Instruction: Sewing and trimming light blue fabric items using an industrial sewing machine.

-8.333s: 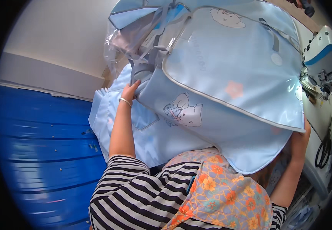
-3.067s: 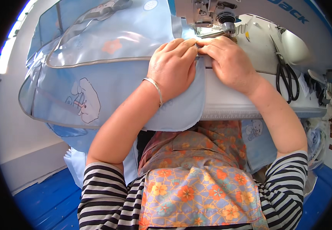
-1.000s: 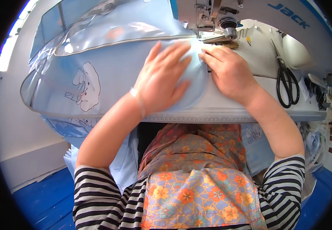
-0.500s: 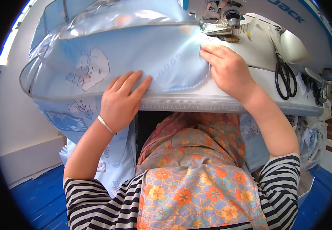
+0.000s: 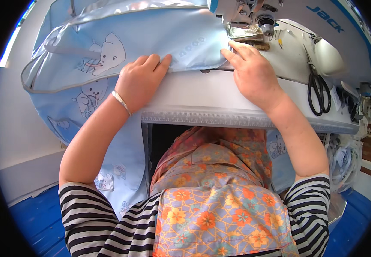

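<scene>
under the sewing machine [image 5: 294, 12], the right hand's [image 5: 256, 70] fingers seem to pinch the light blue fabric's [image 5: 155, 36] right edge, near enough the needle area that a slip could nip a fingertip; the left hand [image 5: 138, 81] bends its fingers over the near edge, grip hard to tell; the fabric lies across the counter [image 5: 202, 92] and drapes down at left, so its weight could pull the edge askew; black scissors [image 5: 319, 92] lie well apart at right

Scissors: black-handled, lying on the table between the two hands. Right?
Not between them: the head view shows the black-handled scissors lying on the table, to the right of the right hand.
</scene>
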Action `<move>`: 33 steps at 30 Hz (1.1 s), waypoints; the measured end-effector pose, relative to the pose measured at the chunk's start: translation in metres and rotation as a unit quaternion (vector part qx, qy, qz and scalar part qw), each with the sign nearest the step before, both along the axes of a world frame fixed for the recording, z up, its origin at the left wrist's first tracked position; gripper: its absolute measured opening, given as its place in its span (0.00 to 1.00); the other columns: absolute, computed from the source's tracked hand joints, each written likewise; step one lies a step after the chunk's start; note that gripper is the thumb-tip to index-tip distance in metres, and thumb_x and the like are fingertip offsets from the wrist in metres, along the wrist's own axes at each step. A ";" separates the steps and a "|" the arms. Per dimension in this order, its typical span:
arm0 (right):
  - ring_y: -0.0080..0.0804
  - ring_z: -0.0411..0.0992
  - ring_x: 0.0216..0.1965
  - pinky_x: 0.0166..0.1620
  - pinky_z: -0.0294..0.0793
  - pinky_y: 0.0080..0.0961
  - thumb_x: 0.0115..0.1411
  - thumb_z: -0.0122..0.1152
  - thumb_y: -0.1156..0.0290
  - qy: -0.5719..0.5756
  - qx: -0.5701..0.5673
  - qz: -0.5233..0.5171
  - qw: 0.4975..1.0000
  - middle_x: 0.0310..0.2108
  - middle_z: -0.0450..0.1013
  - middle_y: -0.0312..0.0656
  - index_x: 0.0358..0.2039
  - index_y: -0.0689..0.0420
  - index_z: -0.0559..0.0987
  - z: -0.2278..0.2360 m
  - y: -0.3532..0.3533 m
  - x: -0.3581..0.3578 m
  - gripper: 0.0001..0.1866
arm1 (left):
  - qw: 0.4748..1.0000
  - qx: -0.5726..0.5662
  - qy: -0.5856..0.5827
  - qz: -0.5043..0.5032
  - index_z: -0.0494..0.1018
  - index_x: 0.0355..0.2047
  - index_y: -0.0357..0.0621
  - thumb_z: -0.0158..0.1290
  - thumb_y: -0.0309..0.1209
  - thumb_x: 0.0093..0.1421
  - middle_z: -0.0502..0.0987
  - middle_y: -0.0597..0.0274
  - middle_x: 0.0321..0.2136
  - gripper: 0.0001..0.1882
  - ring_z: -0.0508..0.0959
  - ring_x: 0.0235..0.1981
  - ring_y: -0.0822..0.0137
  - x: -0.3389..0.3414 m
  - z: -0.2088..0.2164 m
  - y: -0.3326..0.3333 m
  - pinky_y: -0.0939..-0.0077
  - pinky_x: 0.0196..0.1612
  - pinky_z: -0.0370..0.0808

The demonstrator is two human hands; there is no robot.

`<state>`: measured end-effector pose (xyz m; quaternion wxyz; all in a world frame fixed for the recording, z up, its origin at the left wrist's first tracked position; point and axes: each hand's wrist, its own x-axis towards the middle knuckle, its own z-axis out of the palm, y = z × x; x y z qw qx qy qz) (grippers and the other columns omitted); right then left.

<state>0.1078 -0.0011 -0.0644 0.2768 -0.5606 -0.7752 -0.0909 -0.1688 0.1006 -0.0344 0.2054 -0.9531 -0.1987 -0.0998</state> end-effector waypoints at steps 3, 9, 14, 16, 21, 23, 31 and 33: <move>0.46 0.70 0.53 0.57 0.70 0.37 0.51 0.54 0.83 -0.002 -0.001 -0.003 1.000 0.53 0.71 0.51 0.50 0.61 0.77 -0.001 0.001 0.002 0.23 | 0.999 -0.005 0.025 -0.023 0.72 0.53 0.43 0.52 0.28 0.53 0.71 0.64 0.33 0.24 0.77 0.33 0.66 0.008 0.004 0.001 0.73 0.34 0.77; 0.46 0.69 0.55 0.59 0.69 0.36 0.52 0.54 0.82 -0.008 0.000 -0.013 1.000 0.54 0.71 0.51 0.52 0.63 0.76 -0.001 0.003 0.005 0.24 | 0.995 -0.053 0.078 -0.018 0.69 0.56 0.42 0.49 0.28 0.56 0.72 0.62 0.33 0.25 0.79 0.31 0.64 0.031 0.014 -0.016 0.71 0.33 0.78; 0.46 0.68 0.57 0.60 0.68 0.36 0.53 0.54 0.80 -0.001 -0.017 -0.021 1.000 0.56 0.70 0.52 0.53 0.65 0.75 -0.001 0.007 0.007 0.23 | 0.977 -0.172 0.125 0.017 0.66 0.54 0.33 0.50 0.28 0.56 0.75 0.55 0.36 0.24 0.81 0.30 0.59 0.066 0.026 -0.037 0.68 0.32 0.80; 0.45 0.69 0.57 0.60 0.68 0.36 0.54 0.54 0.79 -0.022 -0.005 -0.029 0.999 0.54 0.71 0.52 0.52 0.66 0.75 -0.002 0.008 0.007 0.23 | 0.963 -0.240 0.116 0.044 0.68 0.49 0.31 0.50 0.27 0.56 0.77 0.51 0.36 0.20 0.83 0.33 0.54 0.084 0.028 -0.043 0.65 0.35 0.81; 0.46 0.71 0.54 0.57 0.71 0.37 0.54 0.56 0.80 0.000 0.011 -0.021 1.000 0.51 0.74 0.52 0.49 0.65 0.76 -0.001 0.006 0.005 0.20 | 0.941 -0.311 0.100 0.084 0.73 0.41 0.33 0.49 0.26 0.57 0.80 0.47 0.33 0.13 0.83 0.35 0.52 0.115 0.033 -0.037 0.62 0.38 0.80; 0.47 0.72 0.52 0.56 0.72 0.37 0.54 0.57 0.80 0.036 0.014 -0.009 0.999 0.49 0.74 0.52 0.48 0.65 0.76 0.001 0.006 0.004 0.19 | 0.936 -0.326 0.090 0.099 0.74 0.39 0.34 0.49 0.25 0.56 0.80 0.46 0.33 0.11 0.82 0.36 0.51 0.127 0.030 -0.030 0.61 0.39 0.79; 0.38 0.77 0.42 0.45 0.77 0.32 0.60 0.58 0.78 0.330 -0.071 -0.018 0.941 0.42 0.76 0.48 0.44 0.62 0.77 0.019 -0.032 -0.007 0.11 | 0.959 -0.258 0.113 0.030 0.80 0.33 0.40 0.50 0.27 0.55 0.81 0.48 0.33 0.10 0.82 0.38 0.51 0.140 0.009 -0.004 0.60 0.41 0.79; 0.34 0.78 0.37 0.43 0.78 0.29 0.60 0.58 0.79 0.380 -0.119 0.004 0.917 0.37 0.78 0.48 0.43 0.64 0.77 0.006 -0.074 -0.038 0.10 | 0.979 -0.146 0.145 -0.003 0.82 0.32 0.43 0.52 0.27 0.54 0.82 0.51 0.34 0.09 0.82 0.38 0.54 0.142 0.023 -0.013 0.65 0.40 0.79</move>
